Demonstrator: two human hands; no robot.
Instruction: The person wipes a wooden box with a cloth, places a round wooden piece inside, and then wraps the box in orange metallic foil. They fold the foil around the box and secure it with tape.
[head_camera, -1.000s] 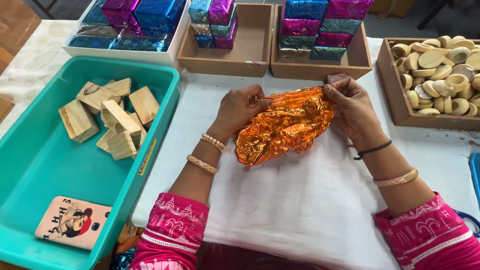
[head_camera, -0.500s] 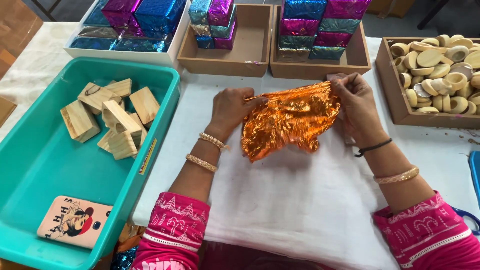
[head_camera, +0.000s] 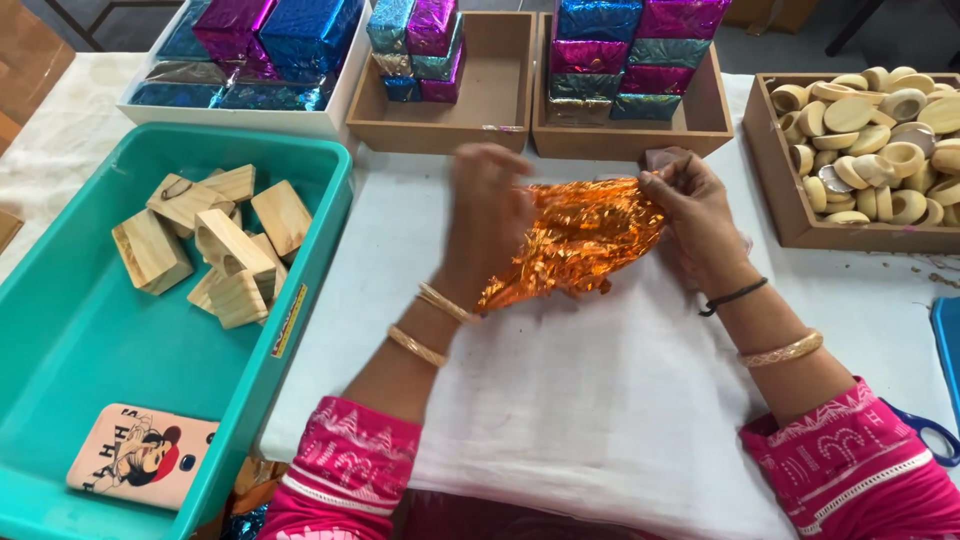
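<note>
While the left hand (head_camera: 490, 215), blurred so its fingers cannot be told, and the right hand (head_camera: 695, 205) with fingers pinching hold the orange foil (head_camera: 575, 240) above the white cloth (head_camera: 600, 400) on the counter, a teal tub (head_camera: 90, 350) of wooden blocks (head_camera: 215, 245) sits left, trays of wrapped blocks (head_camera: 625, 50) beyond, wooden rings (head_camera: 880, 140) right.

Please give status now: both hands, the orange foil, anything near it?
Left hand and right hand both grip orange foil, raised over white cloth. Foil crumpled. Teal bin of wooden blocks sits left, apart.
</note>
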